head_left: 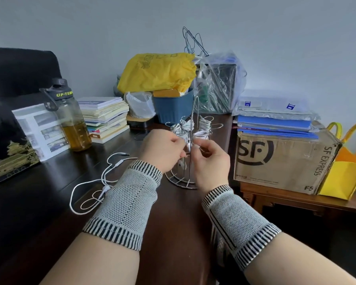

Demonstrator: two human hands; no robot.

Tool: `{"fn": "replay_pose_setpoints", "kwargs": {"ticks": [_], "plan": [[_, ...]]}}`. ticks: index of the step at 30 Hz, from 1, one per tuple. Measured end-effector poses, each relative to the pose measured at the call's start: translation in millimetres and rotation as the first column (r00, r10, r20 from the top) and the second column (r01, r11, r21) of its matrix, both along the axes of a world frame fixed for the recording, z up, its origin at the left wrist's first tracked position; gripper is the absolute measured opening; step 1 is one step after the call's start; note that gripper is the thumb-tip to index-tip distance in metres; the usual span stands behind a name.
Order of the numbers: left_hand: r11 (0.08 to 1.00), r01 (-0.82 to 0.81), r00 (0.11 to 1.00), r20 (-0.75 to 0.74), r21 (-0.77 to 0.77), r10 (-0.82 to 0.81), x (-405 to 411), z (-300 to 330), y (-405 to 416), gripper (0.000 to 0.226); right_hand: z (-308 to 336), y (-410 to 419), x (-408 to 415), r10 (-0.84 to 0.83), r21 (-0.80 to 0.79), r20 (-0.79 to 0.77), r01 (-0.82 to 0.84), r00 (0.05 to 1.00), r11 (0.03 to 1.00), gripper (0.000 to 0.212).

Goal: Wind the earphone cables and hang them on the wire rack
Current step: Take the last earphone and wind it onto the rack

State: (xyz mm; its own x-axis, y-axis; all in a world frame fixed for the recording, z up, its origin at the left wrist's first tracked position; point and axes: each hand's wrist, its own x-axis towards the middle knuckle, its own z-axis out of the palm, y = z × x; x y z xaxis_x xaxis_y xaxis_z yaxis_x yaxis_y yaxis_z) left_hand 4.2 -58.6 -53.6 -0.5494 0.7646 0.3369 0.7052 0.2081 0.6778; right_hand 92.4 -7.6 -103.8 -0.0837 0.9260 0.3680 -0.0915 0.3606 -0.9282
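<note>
1. The wire rack (pixel 190 128) stands on the dark tabletop (pixel 49 192), just beyond both hands, its round base at about 12 o'clock from the wrists.
2. Several wound white earphone bundles (pixel 205 122) hang on the rack's upper arms, close around the twisted centre post.
3. The left hand (pixel 162 150) is raised in front of the rack with its fingers curled inward toward the post; they seem to pinch a small white earphone piece, though the grip itself is partly hidden.
4. The right hand (pixel 211 161) is at 3 o'clock of the left, its fingers bent and pinching a thin white cable right by the post.
5. Both wrists wear grey knitted bands with black-and-white striped edges.
6. A loose earphone cable (pixel 90 194) lies unwound on the tabletop at 9 o'clock of the left wrist, its plug end pointing toward the rack.
7. A water bottle (pixel 70 120) with amber liquid and a stack of books (pixel 105 118) stand at 10 o'clock.
8. A cardboard box (pixel 284 161) sits at 3 o'clock on a lower side table.
</note>
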Motion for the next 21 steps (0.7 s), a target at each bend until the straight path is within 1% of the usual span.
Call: {"fn": "replay_pose_setpoints", "kwargs": {"ticks": [2, 3, 5, 8, 10, 12, 14, 16, 19, 21], "plan": [[0.985, -0.086, 0.991, -0.091, 0.149, 0.1, 0, 6, -3, 0.025, 4, -5, 1, 0.038, -0.075, -0.108, -0.047, 0.993, 0.996, 0.016], [0.978, -0.096, 0.985, -0.127, 0.185, 0.12, 1, 10, -5, 0.019, 5, -6, 1, 0.066, -0.118, -0.155, -0.085, 0.986, 0.989, 0.015], [0.979, -0.048, 0.983, -0.165, 0.196, 0.081, 1, 16, -4, 0.011, 5, -7, -1, 0.074, -0.167, -0.208, -0.111, 0.975, 0.98, 0.015], [0.992, 0.068, 0.971, -0.236, 0.109, -0.041, 1, 23, 3, 0.017, 3, -4, -2, 0.046, -0.221, -0.234, -0.099, 0.971, 0.97, 0.016], [0.992, 0.126, 0.959, -0.26, 0.019, -0.117, 0, 25, 9, 0.021, 5, -4, 0, 0.058, -0.284, -0.32, -0.154, 0.946, 0.946, 0.014], [0.985, 0.164, 0.955, -0.242, -0.044, -0.17, 1, 26, 15, 0.027, 8, -3, 6, 0.081, -0.338, -0.417, -0.237, 0.905, 0.911, 0.012], [0.984, 0.167, 0.955, -0.238, -0.061, -0.177, 2, 28, 22, 0.028, 10, -2, 11, 0.099, -0.371, -0.482, -0.305, 0.871, 0.877, 0.012], [0.987, 0.124, 0.941, -0.302, -0.101, -0.149, 6, 30, 27, 0.022, 11, -1, 14, 0.096, -0.398, -0.531, -0.347, 0.842, 0.849, 0.011], [0.988, 0.073, 0.897, -0.424, -0.138, -0.126, 11, 30, 37, 0.012, 10, 3, 19, 0.075, -0.425, -0.599, -0.395, 0.798, 0.815, 0.014], [0.985, 0.073, 0.894, -0.426, -0.159, -0.135, 13, 30, 42, 0.013, 8, 6, 22, 0.082, -0.431, -0.625, -0.431, 0.776, 0.792, 0.016]]}}
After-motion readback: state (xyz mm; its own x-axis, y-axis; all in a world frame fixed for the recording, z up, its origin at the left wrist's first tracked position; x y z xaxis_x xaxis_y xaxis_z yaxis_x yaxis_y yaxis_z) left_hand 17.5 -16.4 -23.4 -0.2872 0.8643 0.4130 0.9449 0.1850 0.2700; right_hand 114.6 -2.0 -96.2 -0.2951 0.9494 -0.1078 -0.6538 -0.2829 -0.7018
